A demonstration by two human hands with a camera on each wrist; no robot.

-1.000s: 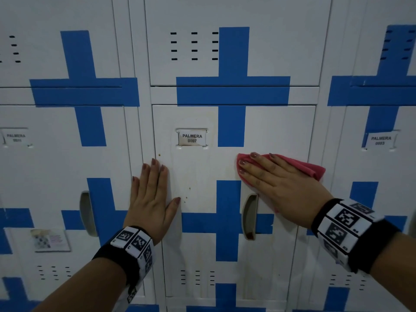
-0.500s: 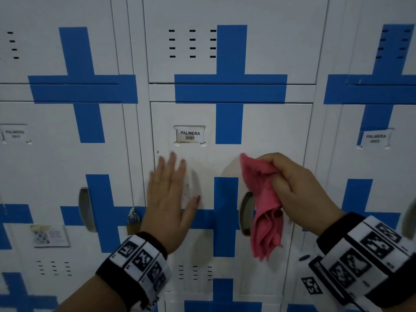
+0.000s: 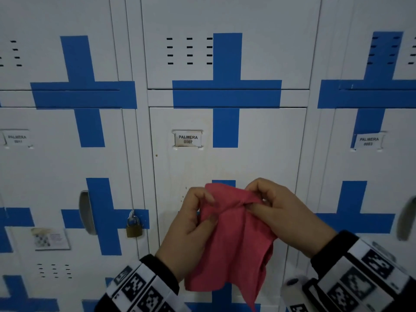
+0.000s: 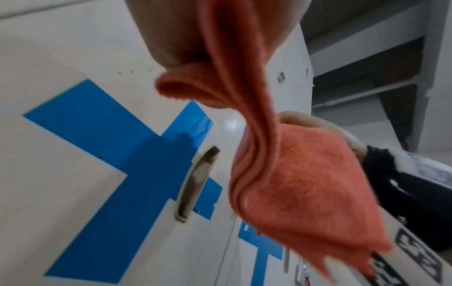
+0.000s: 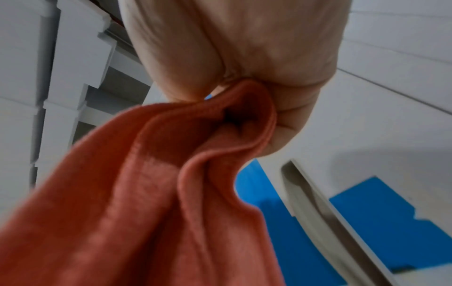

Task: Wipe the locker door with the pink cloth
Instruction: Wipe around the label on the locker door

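Both hands off the locker door [image 3: 227,163]; left hand [image 3: 191,226] and right hand [image 3: 290,219] pinch pink cloth [image 3: 234,244], probably refolding; flatten a clean face before pressing back on.

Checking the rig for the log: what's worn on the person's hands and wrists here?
Both hands are bare, no gloves: left hand, right hand. Each wrist carries a black band with a white block printed with square black-and-white fiducial markers; the right one also shows a white rounded housing at its inner edge. No sleeves or cables visible.
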